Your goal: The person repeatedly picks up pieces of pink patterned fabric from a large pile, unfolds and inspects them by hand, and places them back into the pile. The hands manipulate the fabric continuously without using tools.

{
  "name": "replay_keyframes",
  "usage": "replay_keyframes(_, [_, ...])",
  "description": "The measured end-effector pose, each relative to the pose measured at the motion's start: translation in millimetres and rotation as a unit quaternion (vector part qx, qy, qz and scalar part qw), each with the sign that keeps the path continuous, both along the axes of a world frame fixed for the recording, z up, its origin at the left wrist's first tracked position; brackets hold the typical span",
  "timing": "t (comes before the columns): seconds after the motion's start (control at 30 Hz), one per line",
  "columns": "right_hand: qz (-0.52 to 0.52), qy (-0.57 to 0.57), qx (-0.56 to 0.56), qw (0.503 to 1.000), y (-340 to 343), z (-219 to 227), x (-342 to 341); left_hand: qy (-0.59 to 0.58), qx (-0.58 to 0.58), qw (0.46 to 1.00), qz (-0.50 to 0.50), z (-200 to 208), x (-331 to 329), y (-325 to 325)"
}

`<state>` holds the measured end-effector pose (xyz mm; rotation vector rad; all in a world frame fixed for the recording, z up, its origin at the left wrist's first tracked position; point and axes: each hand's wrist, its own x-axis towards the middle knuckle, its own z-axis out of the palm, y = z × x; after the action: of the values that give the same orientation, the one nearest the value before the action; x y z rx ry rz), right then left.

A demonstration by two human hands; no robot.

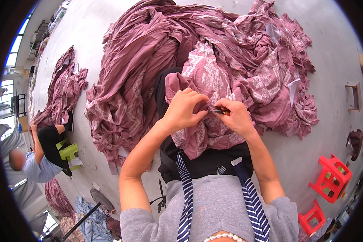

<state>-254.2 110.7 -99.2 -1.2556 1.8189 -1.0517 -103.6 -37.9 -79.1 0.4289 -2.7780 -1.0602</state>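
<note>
Across my lap lies a mauve garment (207,70) with a white lace-like pattern, running into the big heap of the same cloth in front of me. My left hand (184,108) is closed in a pinch on the garment's cloth, thumb and fingertips together. Close beside it, my right hand (236,117) grips a small pair of thread snips (219,110), dark with an orange-brown part. The blades point left toward my left fingertips. Whether they touch a thread is too small to tell.
The mauve heap (133,52) spreads over the pale floor (330,60). Red plastic stools (330,177) stand at the right. On the left, a person (42,161) sits by a green stool (68,151) with more mauve cloth (62,88). Blue cloth (90,215) lies at the lower left.
</note>
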Motion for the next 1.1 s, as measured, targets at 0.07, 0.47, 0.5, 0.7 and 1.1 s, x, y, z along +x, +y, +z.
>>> replay_keyframes(0.07, [-0.019,-0.066,-0.032,0.997,0,1,-2,-0.012,0.113,0.993,0.028,3,3,-2])
replay_keyframes(0.47, [-0.054,-0.223,-0.097,0.968,-18,28,-8,0.077,0.644,0.739,0.183,11,18,4])
replay_keyframes(0.5, [-0.067,-0.178,-0.109,0.976,-19,28,-7,0.078,0.671,0.711,0.194,15,17,5])
replay_keyframes(0.7, [-0.092,0.111,-0.207,0.968,-11,50,5,0.081,0.694,0.661,0.275,22,16,8])
replay_keyframes(1.1, [-0.054,0.222,-0.179,0.957,-6,42,8,0.099,0.694,0.659,0.271,17,16,8])
